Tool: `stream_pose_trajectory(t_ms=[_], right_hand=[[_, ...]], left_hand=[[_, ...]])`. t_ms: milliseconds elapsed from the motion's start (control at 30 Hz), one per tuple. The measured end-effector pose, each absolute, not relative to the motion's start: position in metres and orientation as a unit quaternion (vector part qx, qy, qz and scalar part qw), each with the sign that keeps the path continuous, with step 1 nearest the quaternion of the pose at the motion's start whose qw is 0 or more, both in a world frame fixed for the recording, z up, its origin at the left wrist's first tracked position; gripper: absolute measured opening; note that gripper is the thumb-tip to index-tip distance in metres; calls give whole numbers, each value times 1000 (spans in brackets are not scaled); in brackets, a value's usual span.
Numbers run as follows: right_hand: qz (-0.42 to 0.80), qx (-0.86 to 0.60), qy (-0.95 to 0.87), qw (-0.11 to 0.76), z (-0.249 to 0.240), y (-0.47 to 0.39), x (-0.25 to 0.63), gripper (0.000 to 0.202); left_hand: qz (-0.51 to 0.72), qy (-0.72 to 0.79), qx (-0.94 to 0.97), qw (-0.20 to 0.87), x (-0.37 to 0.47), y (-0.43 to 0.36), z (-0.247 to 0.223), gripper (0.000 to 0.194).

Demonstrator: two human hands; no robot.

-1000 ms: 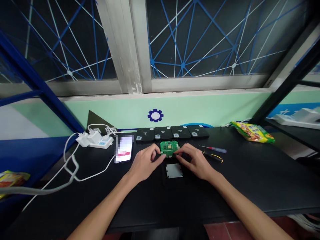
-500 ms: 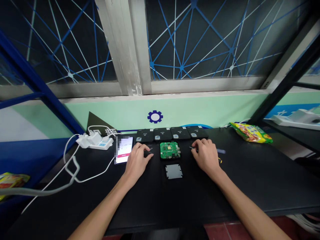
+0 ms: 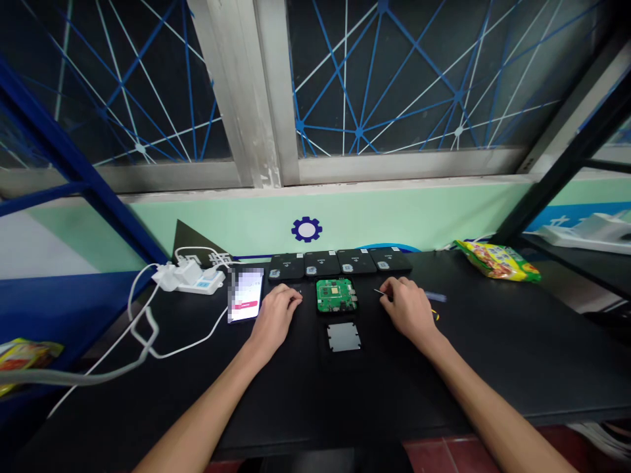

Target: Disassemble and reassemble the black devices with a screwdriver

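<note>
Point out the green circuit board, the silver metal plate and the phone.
Green circuit board [image 3: 335, 295]: head view, middle of its top face.
Silver metal plate [image 3: 344, 337]: head view, middle of its flat face.
Phone [image 3: 249, 293]: head view, on its lit screen.

— Pictured at left?
— A bare left hand [image 3: 276, 314], slim-fingered, tapering to a narrow left wrist [image 3: 255, 346] above a bare left forearm [image 3: 210, 402].
— And at right?
— A matching right hand [image 3: 408, 309], likewise bare and slim-fingered, joined to a lean, smooth right forearm [image 3: 486, 402].
— Dress on show?
— Bare on both sides, from hands down to the lower edge of the head view.
— Clothing below?
— Too dark to tell along the bottom edge.
</note>
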State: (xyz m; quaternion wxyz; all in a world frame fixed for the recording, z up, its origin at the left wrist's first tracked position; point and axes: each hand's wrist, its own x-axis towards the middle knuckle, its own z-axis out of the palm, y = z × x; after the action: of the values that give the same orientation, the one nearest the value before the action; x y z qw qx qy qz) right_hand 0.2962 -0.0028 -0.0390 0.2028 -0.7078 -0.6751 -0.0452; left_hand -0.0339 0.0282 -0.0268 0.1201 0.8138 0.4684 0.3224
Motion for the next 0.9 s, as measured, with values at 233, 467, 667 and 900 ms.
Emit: stream_pose_trajectory(t_ms=[233,467,667,900], right_hand=[[-56,-716,-668,194,-37,-4,295,7],[-46,-720,-667,185,-35,-5,296,7],[-48,-702,-690,171,-39,-4,301,6],[23,-616,-746,252,-41,-4,302,18]], left_hand=[[334,459,810,144,-36,30,-27,21],[407,454,736,294,-25,24,-8,16],[545,347,330,688,-12,22,1,12],[567,305,211,736,-8,29,-3,18]])
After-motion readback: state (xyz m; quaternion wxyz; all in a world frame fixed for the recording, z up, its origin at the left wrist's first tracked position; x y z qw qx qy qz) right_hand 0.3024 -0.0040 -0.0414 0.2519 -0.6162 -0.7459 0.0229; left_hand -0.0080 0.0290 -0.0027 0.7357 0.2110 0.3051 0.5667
